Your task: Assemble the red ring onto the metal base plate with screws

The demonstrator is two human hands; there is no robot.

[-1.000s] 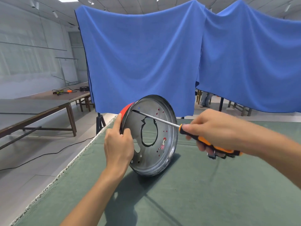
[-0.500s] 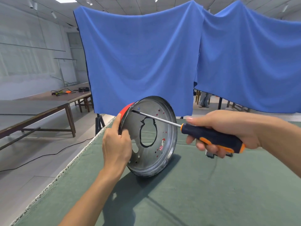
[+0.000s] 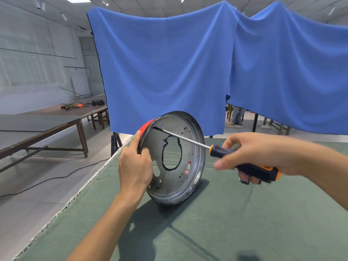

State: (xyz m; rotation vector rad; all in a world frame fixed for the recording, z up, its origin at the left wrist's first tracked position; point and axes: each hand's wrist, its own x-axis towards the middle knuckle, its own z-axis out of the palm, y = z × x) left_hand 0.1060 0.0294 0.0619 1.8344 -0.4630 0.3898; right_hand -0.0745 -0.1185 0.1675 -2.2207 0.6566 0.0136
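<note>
1. Near the surface's (image 3: 226, 223) left edge, at 9 o'clock, the metal base plate (image 3: 175, 178) stands on its rim, tilted; green cloth lies open toward 3 and 6 o'clock.
2. Left hand (image 3: 134, 166): fingers clamped on the plate's rim at 9 o'clock.
3. Red ring (image 3: 146, 125) shows behind the plate's upper-left rim, touching it.
4. Right hand (image 3: 263, 153): fingers closed around the screwdriver (image 3: 244, 162) handle; shaft tip meets the plate near 11 o'clock.
5. Plate face: dull grey, small holes, large black-edged central cutout.
</note>
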